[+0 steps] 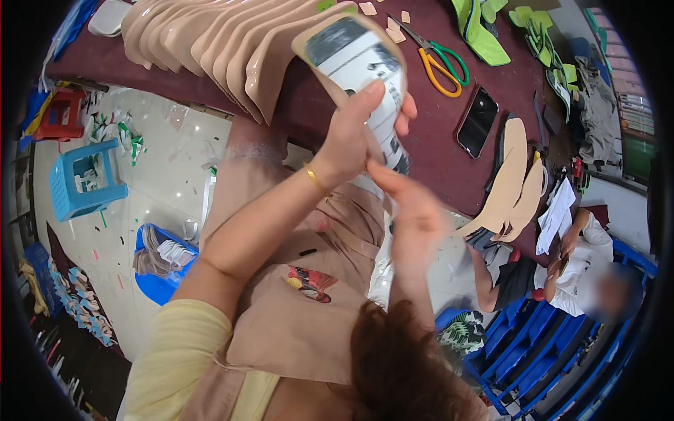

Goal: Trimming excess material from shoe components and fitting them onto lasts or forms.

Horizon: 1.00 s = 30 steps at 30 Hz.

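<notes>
My left hand (351,137) is closed around a shoe insole (375,91) with a tan rim and a black-and-white patterned face. It is held tilted above the dark red table, its broad end pointing away from me. At its near, narrow end, my right hand (418,217) has its thumb and finger closed on the edge; the rest of this hand is blurred by motion. Just beyond the held insole, to the left, a row of tan insoles (263,77) leans one against another on the table.
On the table (435,161) lie scissors (439,67) with orange and green handles, a phone (477,123), tan sole-shaped pieces (516,175) and lime-green shoe parts (484,35). Blue stool (88,179) and blue basin (151,281) stand left on the floor. Another person (579,259) sits at right.
</notes>
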Available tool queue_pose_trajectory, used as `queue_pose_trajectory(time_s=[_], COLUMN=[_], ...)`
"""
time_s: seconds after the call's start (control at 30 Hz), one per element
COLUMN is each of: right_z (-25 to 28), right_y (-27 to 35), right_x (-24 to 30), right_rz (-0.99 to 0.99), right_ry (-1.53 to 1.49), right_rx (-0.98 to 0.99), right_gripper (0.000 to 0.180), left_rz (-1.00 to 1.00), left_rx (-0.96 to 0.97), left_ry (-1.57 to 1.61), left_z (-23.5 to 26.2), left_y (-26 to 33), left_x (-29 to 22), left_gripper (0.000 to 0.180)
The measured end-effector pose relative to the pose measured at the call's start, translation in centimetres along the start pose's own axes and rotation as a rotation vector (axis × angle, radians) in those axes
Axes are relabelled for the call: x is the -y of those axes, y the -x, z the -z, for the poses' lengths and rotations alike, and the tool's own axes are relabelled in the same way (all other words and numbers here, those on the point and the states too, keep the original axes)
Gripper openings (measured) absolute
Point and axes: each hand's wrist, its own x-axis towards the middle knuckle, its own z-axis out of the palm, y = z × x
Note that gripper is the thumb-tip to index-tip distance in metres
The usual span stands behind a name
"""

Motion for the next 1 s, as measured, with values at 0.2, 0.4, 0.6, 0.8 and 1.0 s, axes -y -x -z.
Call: queue_pose_trajectory(time_s=[0.2, 0.4, 0.6, 0.8, 1.0], right_z=[2.3, 2.8, 0.2, 2.0, 0.0], right_y=[-6.6, -6.0, -5.8, -5.6, -5.2], right_x=[2.1, 2.3, -1.0, 0.5, 1.4], right_rz=[-0.28, -0.087, 0.442, -0.267, -0.267], right_ry=[0.202, 0.31, 0.638, -0.465, 0.0], right_rx=[0.179, 0.214, -0.07, 0.102, -0.001], right_gripper=[0.027, 0.028, 0.027, 0.03, 0.031], left_rz=[0.098, 0.174, 0.133, 0.304, 0.271], left_rx=[0.276, 0.307, 0.217, 0.367, 0.205], left_ry=[-0.137, -0.205, -0.256, 0.089, 0.039], left_z=[-0.1, 0.4, -0.4, 0.3, -0.6], left_y=[2.6, 3.0, 3.0, 3.1, 3.4], left_x=[-1.3, -2.3, -0.6, -1.7, -0.7], left_gripper=[0.035, 0.028, 0.055, 0.062, 0.048])
